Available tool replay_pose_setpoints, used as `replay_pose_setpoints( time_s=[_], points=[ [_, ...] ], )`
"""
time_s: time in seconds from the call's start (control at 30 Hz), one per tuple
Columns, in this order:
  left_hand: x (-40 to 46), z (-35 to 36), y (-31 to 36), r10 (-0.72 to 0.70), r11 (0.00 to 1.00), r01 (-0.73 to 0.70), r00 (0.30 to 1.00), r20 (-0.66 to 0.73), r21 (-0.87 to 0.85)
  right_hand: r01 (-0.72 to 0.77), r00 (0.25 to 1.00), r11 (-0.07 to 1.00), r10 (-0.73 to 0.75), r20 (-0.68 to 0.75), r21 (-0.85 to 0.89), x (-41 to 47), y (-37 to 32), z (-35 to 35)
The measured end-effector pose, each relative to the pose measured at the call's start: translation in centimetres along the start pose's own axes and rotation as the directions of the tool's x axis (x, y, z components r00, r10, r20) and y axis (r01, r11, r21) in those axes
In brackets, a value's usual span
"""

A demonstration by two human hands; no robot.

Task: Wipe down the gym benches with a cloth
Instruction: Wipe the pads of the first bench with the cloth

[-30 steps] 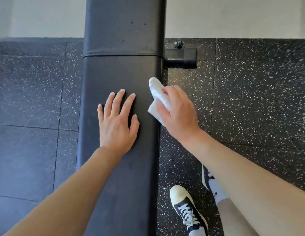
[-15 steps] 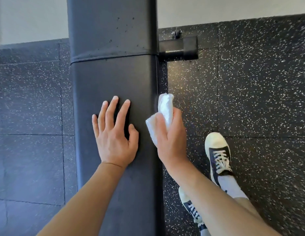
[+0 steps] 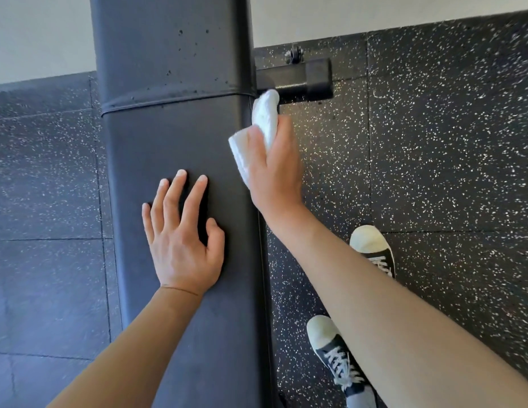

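Since the frame half a second before, the right hand (image 3: 274,169) had moved forward along the right edge of the desk (image 3: 180,148), and the white cloth (image 3: 258,129) had come up close to the seam between the two pads. The right hand was closed around the cloth, with its fingers wrapped over the side of the desk, and the upper end of the cloth was sticking out beyond the fingers, just beside the black metal foot (image 3: 304,78) of the frame. The left hand (image 3: 183,237) was lying flat on the top of the black pad, fingers spread a little and holding nothing, at nearly the same place as before. Both forearms were bare. To the right of the desk, two dark shoes (image 3: 336,348) with pale toe caps and white laces stood on the black speckled floor (image 3: 433,172). At the far side, a light wall (image 3: 44,36) met the floor.
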State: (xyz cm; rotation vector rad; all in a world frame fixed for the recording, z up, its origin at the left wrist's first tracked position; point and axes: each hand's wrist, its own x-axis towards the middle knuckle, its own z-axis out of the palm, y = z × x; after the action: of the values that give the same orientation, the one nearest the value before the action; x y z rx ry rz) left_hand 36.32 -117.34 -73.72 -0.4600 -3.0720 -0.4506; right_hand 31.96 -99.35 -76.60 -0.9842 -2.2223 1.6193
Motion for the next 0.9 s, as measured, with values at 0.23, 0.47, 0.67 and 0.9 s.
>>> replay_pose_setpoints(
  time_s=[0.23, 0.47, 0.67, 0.9],
  points=[
    [0.0, -0.1, 0.1, -0.007, 1.0, 0.007, 1.0, 0.004, 0.003, -0.068, 0.989, 0.997, 0.065, 0.13, 0.02, -11.4, 3.8, -3.2],
    [-0.1, -0.1, 0.0, -0.02, 1.0, 0.02, 1.0, 0.017, 0.015, -0.063, 0.987, 0.995, 0.05, 0.155, 0.079, -6.8, 2.2, -2.4],
    [0.0, 0.0, 0.1, -0.015, 0.999, 0.014, 1.0, 0.028, 0.034, -0.07, 0.997, 0.99, 0.065, 0.047, 0.121, 2.3, -0.4, 0.5],
    [0.3, -0.2, 0.5, -0.025, 0.998, 0.022, 0.998, 0.064, 0.06, -0.106, 0.982, 0.988, 0.087, 0.168, 0.109, -9.4, 3.0, -3.0]
  ],
)
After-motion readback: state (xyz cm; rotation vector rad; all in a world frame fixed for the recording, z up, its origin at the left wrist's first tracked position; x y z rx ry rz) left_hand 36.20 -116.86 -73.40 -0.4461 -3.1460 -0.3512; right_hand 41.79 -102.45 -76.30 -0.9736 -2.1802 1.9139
